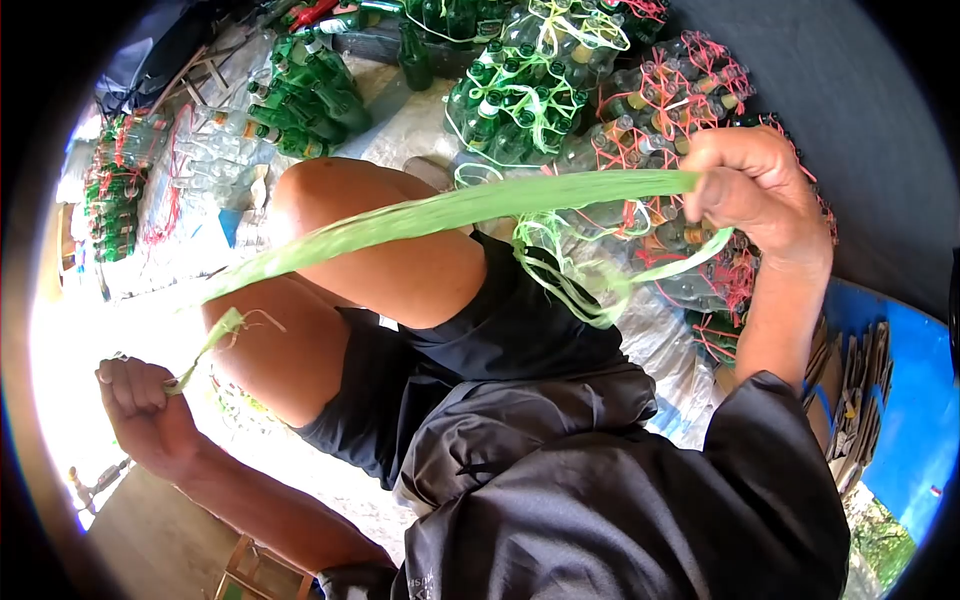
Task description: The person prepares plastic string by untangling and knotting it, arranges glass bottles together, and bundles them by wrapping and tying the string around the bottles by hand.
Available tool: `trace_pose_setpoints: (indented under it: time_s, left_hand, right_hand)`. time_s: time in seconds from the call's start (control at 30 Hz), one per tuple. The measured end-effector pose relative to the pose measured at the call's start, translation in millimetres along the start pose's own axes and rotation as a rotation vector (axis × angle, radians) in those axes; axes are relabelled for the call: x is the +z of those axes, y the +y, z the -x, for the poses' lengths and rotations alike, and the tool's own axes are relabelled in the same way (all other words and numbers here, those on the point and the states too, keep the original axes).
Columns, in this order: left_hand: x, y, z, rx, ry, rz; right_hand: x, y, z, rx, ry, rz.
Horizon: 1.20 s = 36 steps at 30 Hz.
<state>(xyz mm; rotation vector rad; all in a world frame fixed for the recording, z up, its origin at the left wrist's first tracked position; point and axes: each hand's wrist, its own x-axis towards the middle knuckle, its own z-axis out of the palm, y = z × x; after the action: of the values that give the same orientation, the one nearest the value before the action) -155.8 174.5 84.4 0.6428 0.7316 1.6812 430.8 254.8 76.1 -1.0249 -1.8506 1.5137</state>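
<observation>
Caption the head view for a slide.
The right hand grips a long green strip, the left hand a frayed green piece, with bundled bottles beyond.

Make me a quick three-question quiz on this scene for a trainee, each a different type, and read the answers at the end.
1. True or false: the right hand pinches one end of a wide green strip.
2. What does the left hand grip? A) a glass bottle; B) a frayed green piece; C) a pair of scissors.
3. Fill the gap: the clear bottles just beyond the right hand are bound mostly in ____.

Key: 1. True. 2. B. 3. Red.
</observation>
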Motion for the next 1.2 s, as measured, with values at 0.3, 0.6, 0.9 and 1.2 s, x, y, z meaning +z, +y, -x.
trace_pose_setpoints:
  time_s: [0.3, 0.6, 0.9, 1.2]
  left_hand:
    - [-85.6, 74.1, -25.0, 0.203, 0.305, -0.139]
    - [-90.4, 96.1, -40.4, 0.224, 0.411, -0.326]
    - [-67.0, 75.5, -45.1, 0.359, 0.797, -0.684]
    - [-103.9, 110.8, -46.4, 0.359, 0.82, -0.564]
  right_hand:
    - [-21.8, 43.6, 48.1, 0.294, 0.137, -0.132]
    - [-34.5, 80.7, 75.1, 0.386, 0.189, -0.236]
    - [-38.0, 120.1, 81.8, 0.462, 0.211, -0.352]
    - [-30.7, 129.8, 73.3, 0.479, 0.226, -0.446]
